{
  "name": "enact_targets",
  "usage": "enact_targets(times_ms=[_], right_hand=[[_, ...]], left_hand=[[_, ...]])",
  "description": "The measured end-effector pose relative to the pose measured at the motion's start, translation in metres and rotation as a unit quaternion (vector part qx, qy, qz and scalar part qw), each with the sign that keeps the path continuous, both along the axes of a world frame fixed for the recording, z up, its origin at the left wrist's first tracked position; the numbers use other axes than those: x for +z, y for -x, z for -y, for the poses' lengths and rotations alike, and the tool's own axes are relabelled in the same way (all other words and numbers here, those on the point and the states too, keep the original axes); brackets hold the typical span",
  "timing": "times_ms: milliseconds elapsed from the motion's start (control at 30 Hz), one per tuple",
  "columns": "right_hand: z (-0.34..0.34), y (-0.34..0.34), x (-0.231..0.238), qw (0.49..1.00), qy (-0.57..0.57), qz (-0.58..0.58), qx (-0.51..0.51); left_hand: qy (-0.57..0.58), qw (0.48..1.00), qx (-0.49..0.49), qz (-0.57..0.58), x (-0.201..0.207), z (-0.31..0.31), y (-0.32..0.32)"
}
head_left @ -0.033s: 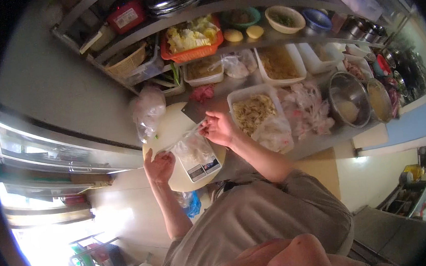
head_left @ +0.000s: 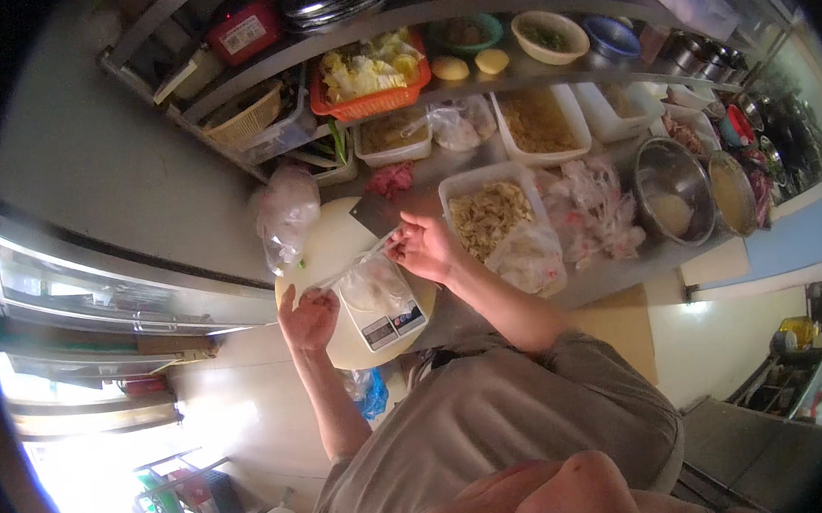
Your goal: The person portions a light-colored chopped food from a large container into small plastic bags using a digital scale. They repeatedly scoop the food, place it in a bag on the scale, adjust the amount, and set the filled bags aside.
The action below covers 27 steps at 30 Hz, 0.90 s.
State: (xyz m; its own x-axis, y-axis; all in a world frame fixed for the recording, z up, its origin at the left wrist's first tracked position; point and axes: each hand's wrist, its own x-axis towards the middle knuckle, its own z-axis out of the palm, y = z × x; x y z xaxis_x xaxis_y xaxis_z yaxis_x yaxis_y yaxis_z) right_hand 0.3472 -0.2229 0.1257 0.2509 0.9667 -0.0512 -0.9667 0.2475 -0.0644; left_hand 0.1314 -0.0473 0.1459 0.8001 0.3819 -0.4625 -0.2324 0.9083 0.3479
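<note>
A clear plastic bag with pale contents rests on a white kitchen scale, which stands on a round cream cutting board. Its upper edge stretches between my hands. My left hand pinches one end, left of the scale. At the other end, beyond the scale to the right, my right hand has its fingers closed on the plastic. Just past my right fingers lies a cleaver with a dark, broad blade. What exactly is inside the bag cannot be made out.
Right of the board stands a white tub of sliced pale food, a plastic bag over its near corner. Farther right are crumpled bags and a steel bowl. Behind are food tubs under a shelf holding an orange basket.
Both hands stay almost in place. The plastic between them has shifted slightly, and the bag looks a little flatter on the scale.
</note>
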Motion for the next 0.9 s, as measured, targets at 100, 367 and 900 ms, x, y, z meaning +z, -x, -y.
enact_targets(times_ms=[100,367,900], right_hand=[[0.007,0.002,0.022,0.985,0.05,0.154,-0.055],[-0.002,0.033,0.079,0.543,0.164,0.795,-0.214],[0.078,-0.007,0.038,0.973,0.19,0.114,-0.07]], left_hand=[[-0.069,0.987,0.017,0.142,0.009,0.011,-0.009],[-0.384,0.893,-0.205,-0.118,0.069,0.059,-0.066],[-0.069,0.997,0.019,-0.008,0.066,0.055,-0.037]])
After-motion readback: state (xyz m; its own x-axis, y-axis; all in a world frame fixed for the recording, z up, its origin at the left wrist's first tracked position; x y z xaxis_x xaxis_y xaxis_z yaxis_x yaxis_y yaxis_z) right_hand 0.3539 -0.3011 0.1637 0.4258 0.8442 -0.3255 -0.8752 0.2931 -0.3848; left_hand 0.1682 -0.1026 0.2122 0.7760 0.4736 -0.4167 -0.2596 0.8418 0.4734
